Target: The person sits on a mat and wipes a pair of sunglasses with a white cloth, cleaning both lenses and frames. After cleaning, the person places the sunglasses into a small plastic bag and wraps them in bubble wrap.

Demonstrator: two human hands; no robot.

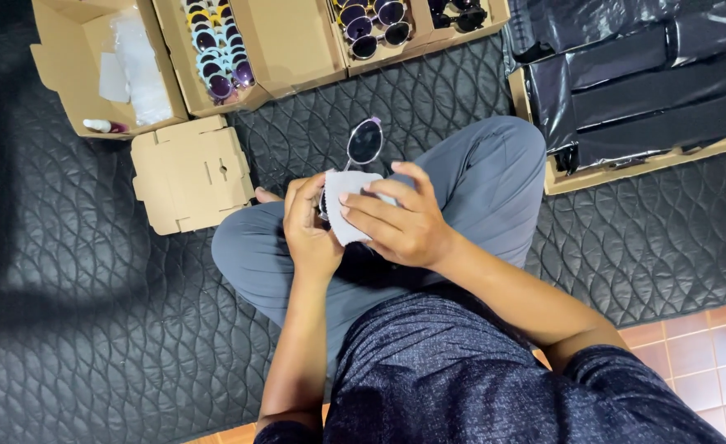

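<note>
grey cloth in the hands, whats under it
One round lens of the purple-rimmed sunglasses sticks out above the grey cloth; the other lens and the arms are covered by it and both hands.

A single head-worn camera looks almost straight down from close above the seated person's lap. The hands sit just left of frame centre, cardboard boxes (108, 66) line the top edge, and a quilted black mat (92, 329) fills the left.
</note>
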